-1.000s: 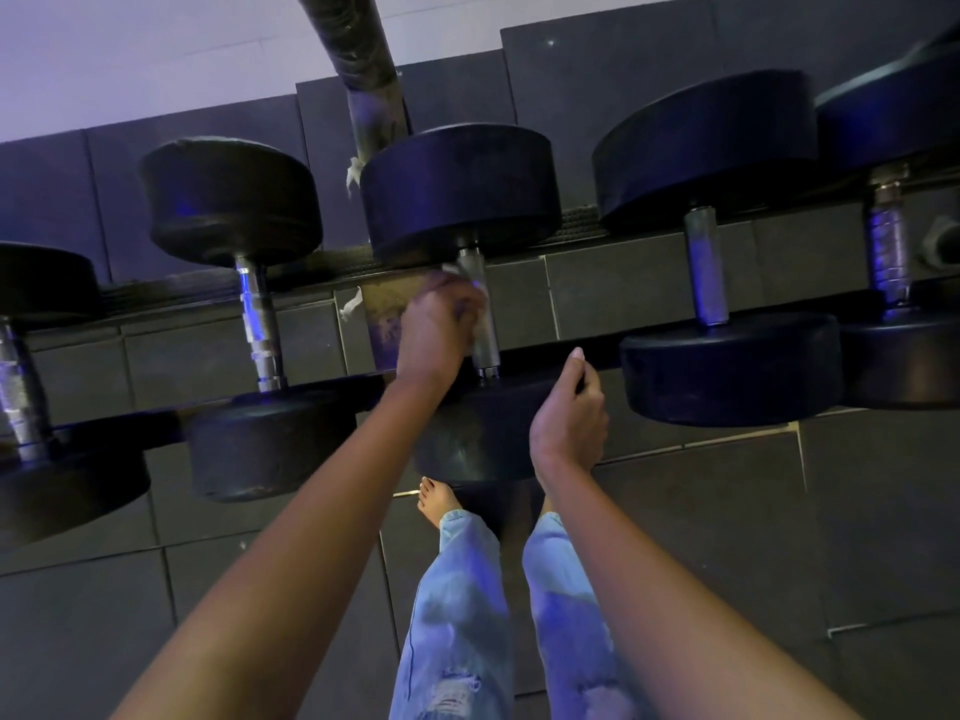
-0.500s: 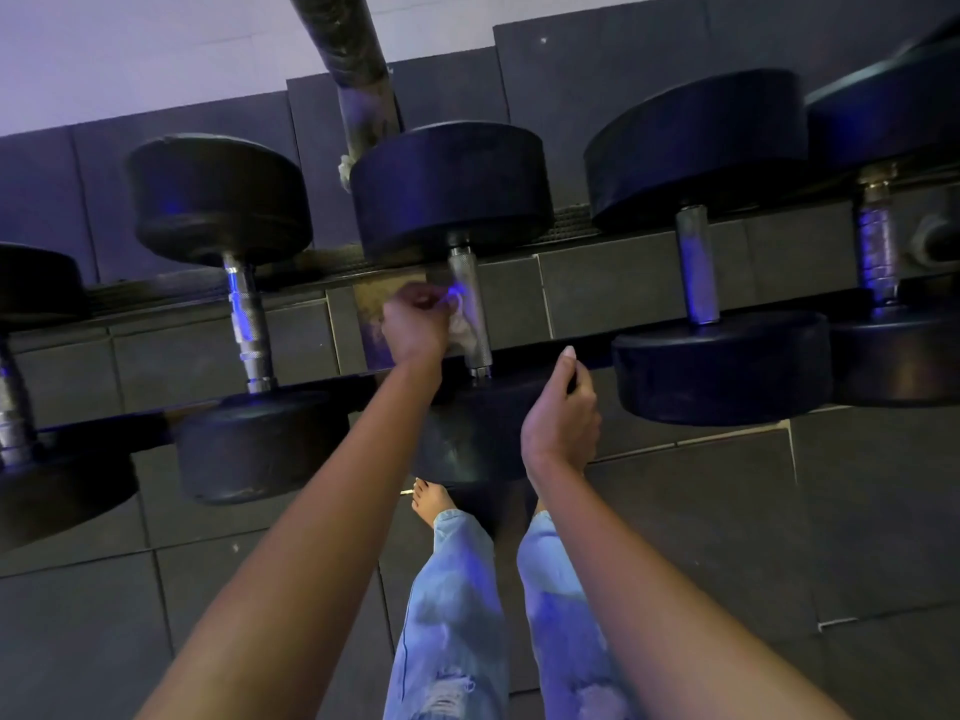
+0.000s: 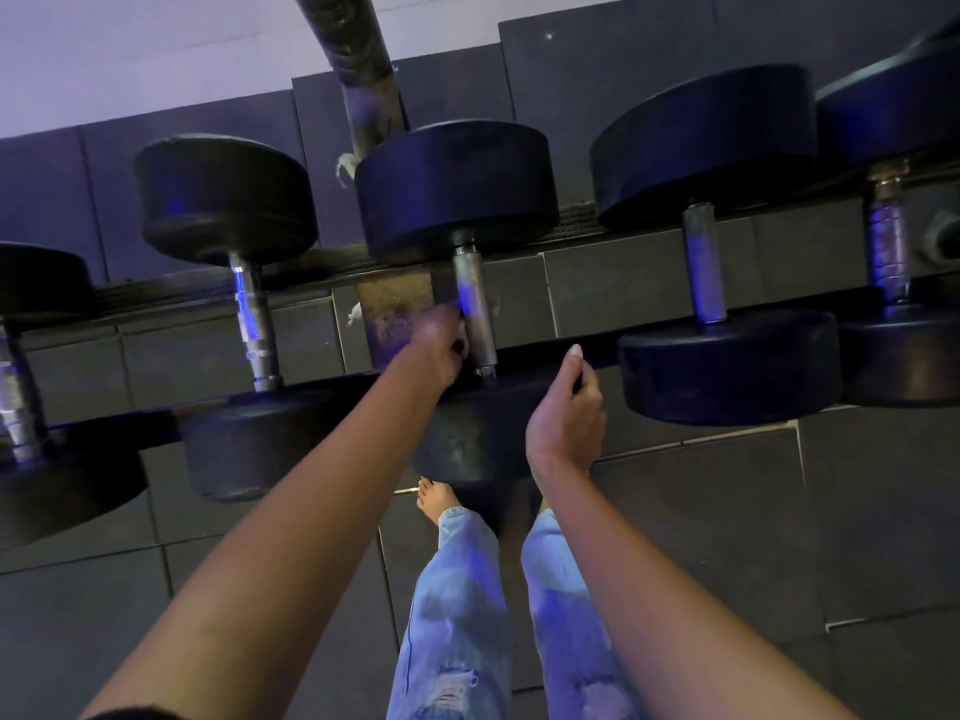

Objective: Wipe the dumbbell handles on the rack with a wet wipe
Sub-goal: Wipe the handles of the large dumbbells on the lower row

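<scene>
Black round-headed dumbbells lie side by side on a rack. The middle dumbbell (image 3: 457, 189) has a knurled steel handle (image 3: 474, 309). My left hand (image 3: 439, 345) grips a small white wet wipe (image 3: 462, 346) just left of the handle's lower end, and most of the wipe is hidden in the fist. My right hand (image 3: 566, 418) rests against the near head of that dumbbell (image 3: 467, 433), thumb pointing up, fingers loosely curled and holding nothing.
Neighbouring dumbbells sit to the left (image 3: 228, 200) and right (image 3: 701, 148), with more at both edges. A rack upright (image 3: 363, 70) rises behind. Dark floor tiles (image 3: 779, 537) lie below, where my legs in light jeans and a bare foot (image 3: 434, 498) stand.
My left hand slid down the middle handle from just under the far head to its lower end, moving off to the left side. My right hand stayed by the near head.
</scene>
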